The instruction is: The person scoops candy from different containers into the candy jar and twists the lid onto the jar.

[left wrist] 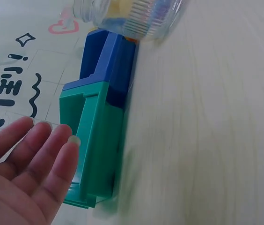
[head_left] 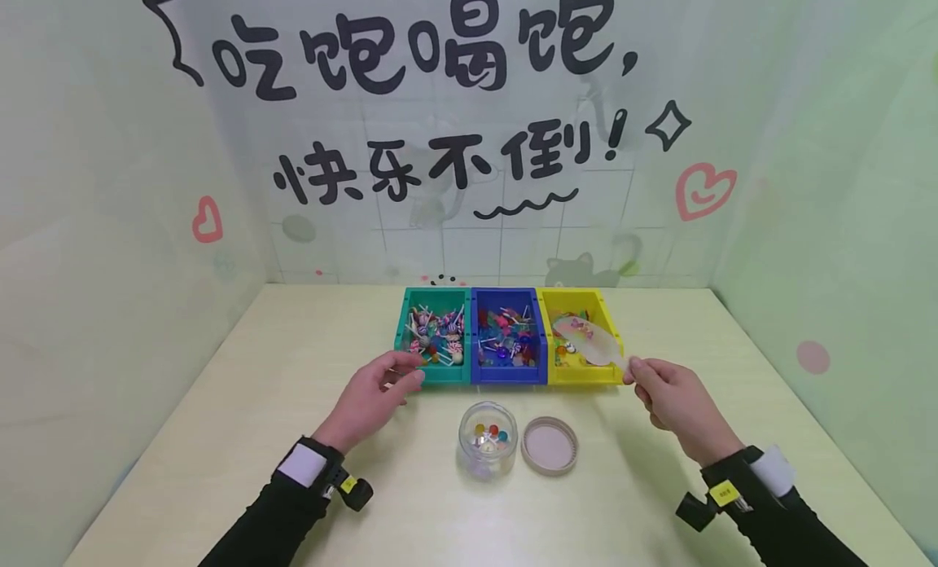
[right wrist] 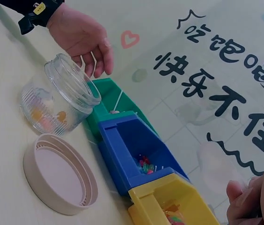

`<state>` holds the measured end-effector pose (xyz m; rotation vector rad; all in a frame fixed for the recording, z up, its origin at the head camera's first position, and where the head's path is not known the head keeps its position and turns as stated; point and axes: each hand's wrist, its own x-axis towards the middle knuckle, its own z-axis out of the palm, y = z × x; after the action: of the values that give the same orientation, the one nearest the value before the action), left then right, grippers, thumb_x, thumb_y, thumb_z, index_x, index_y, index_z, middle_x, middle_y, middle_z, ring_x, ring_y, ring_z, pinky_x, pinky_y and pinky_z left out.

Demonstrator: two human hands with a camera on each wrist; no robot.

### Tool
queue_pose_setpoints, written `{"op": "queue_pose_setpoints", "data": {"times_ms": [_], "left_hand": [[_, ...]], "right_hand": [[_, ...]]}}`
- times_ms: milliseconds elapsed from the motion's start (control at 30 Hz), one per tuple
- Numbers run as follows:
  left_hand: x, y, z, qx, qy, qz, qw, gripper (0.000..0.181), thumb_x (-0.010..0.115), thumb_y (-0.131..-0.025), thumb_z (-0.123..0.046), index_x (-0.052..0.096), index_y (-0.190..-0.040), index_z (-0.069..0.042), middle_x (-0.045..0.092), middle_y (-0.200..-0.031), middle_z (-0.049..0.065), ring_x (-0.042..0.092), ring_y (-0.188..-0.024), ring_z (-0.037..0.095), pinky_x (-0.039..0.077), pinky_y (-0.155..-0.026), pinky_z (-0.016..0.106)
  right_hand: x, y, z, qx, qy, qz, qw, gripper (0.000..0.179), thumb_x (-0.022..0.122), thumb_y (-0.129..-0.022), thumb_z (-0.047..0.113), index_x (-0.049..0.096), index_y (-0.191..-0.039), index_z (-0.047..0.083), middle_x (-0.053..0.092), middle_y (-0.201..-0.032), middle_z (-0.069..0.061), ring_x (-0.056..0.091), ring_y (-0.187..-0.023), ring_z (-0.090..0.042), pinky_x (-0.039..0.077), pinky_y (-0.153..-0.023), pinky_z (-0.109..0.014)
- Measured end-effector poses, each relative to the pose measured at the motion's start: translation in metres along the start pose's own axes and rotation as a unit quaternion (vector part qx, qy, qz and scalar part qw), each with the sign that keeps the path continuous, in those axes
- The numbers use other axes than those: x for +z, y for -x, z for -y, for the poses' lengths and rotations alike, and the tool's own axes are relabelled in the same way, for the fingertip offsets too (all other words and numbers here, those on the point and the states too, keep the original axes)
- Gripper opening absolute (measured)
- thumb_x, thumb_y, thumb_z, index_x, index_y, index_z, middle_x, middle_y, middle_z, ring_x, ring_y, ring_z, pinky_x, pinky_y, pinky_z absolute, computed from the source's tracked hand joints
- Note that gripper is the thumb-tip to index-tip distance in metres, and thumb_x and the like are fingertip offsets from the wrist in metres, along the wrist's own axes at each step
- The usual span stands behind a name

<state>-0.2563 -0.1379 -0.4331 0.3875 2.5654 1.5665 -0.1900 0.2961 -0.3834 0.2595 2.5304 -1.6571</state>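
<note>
My right hand [head_left: 677,404] pinches the handle of a translucent pale scoop [head_left: 597,345], held over the yellow bin [head_left: 586,375]. Small reddish candies show at the scoop's bowl. In the right wrist view, part of the right hand [right wrist: 249,201] appears at the lower right edge. My left hand [head_left: 377,396] is beside the front left corner of the green bin [head_left: 447,375], its fingers [left wrist: 59,161] loosely extended and holding nothing. A clear jar [head_left: 487,461] stands lidless before the bins, with several colourful candies inside. Its likely lid [head_left: 550,446], pale pink, lies at the jar's right.
Between the green and yellow bins sits a blue bin [head_left: 509,375]; all three hold small colourful candies, some on white sticks. They stand side by side on a light wooden table [head_left: 308,339]. Printed curtain-like walls [head_left: 821,249] enclose its back and sides.
</note>
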Motion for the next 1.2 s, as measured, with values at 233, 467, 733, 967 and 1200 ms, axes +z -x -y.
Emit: {"op": "queue_pose_setpoints", "data": {"times_ms": [233, 467, 733, 967, 1200], "left_hand": [[0.013, 0.008, -0.004, 0.032, 0.036, 0.106, 0.9932, 0.066, 0.077, -0.105, -0.035, 0.052, -0.159, -0.006, 0.057, -0.161, 0.018, 0.062, -0.142, 0.042, 0.06, -0.11, 0.051], [0.031, 0.012, -0.009, 0.048, 0.046, 0.168, 0.9835, 0.083, 0.086, -0.097, -0.035, 0.046, -0.163, -0.005, 0.049, -0.168, 0.019, 0.053, -0.151, 0.043, 0.049, -0.122, 0.06], [0.048, 0.014, -0.008, 0.049, 0.048, 0.197, 0.978, 0.086, 0.092, -0.092, -0.031, 0.049, -0.162, -0.005, 0.055, -0.164, 0.015, 0.054, -0.15, 0.037, 0.049, -0.123, 0.057], [0.057, 0.015, -0.007, 0.043, 0.046, 0.203, 0.9772, 0.085, 0.094, -0.09, -0.029, 0.051, -0.161, -0.012, 0.063, -0.152, 0.01, 0.062, -0.139, 0.033, 0.055, -0.117, 0.053], [0.06, 0.016, -0.007, 0.03, 0.034, 0.204, 0.9779, 0.08, 0.094, -0.091, -0.027, 0.054, -0.159, -0.014, 0.065, -0.147, 0.009, 0.065, -0.134, 0.031, 0.059, -0.113, 0.05]], "right_hand": [[-0.002, 0.013, 0.009, -0.021, -0.014, 0.024, 0.9994, 0.039, 0.052, -0.117, 0.04, 0.065, -0.11, 0.004, 0.046, -0.078, 0.002, 0.03, -0.055, -0.01, 0.031, -0.053, -0.025], [0.001, 0.024, 0.017, -0.033, -0.02, 0.06, 0.9974, 0.038, 0.054, -0.117, 0.038, 0.066, -0.107, 0.004, 0.042, -0.074, 0.003, 0.027, -0.054, -0.011, 0.029, -0.052, -0.024], [0.008, 0.031, 0.023, -0.03, 0.002, 0.102, 0.9943, 0.036, 0.055, -0.117, 0.034, 0.066, -0.105, 0.002, 0.042, -0.074, 0.002, 0.028, -0.056, -0.011, 0.027, -0.051, -0.022], [0.01, 0.036, 0.029, -0.038, 0.037, 0.144, 0.9882, 0.036, 0.056, -0.117, 0.032, 0.068, -0.105, 0.001, 0.043, -0.074, 0.001, 0.03, -0.056, -0.012, 0.026, -0.051, -0.022], [0.014, 0.041, 0.034, -0.056, 0.1, 0.174, 0.9781, 0.034, 0.058, -0.115, 0.033, 0.07, -0.101, 0.005, 0.043, -0.075, 0.001, 0.034, -0.059, -0.014, 0.027, -0.053, -0.026]]}}
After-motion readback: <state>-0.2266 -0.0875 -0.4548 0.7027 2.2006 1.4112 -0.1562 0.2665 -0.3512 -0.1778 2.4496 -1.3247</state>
